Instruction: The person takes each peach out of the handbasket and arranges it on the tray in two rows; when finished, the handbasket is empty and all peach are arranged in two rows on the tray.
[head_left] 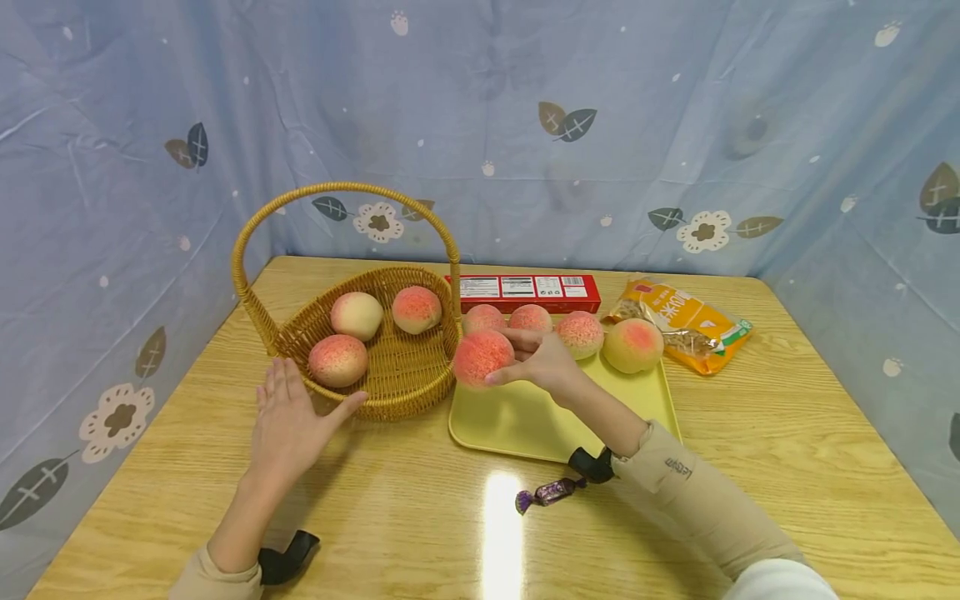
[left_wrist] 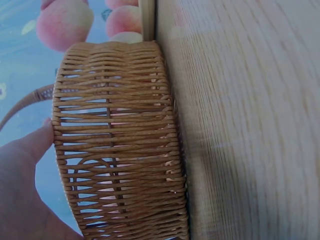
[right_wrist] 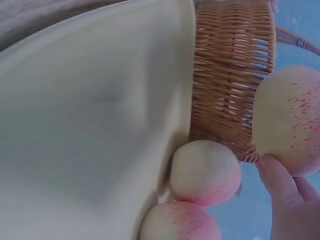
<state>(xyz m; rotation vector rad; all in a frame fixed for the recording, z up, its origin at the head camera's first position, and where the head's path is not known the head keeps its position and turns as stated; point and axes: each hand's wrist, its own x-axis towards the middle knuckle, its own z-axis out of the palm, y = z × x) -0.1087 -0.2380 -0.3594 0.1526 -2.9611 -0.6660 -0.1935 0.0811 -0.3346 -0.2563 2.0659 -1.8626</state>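
A pink peach (head_left: 483,358) is pinched between the thumb and fingers of my right hand (head_left: 542,360), raised over the tray's left edge, close to the basket. The same peach (right_wrist: 292,120) fills the right side of the right wrist view. My left hand (head_left: 288,421) lies against the near left side of the wicker basket (head_left: 397,407), its fingers straight and the thumb (left_wrist: 37,142) touching the rim. Three peaches lie inside the basket, one of them pale (head_left: 356,316). Several more, including a yellowish peach (head_left: 633,346), line the back of the yellow tray (head_left: 510,425).
Behind the tray lies a red box (head_left: 525,292). An orange snack bag (head_left: 678,323) rests at the back right. A purple wrapped candy (head_left: 551,492) is on the table in front of the tray. The basket's tall handle (head_left: 345,190) arches above it.
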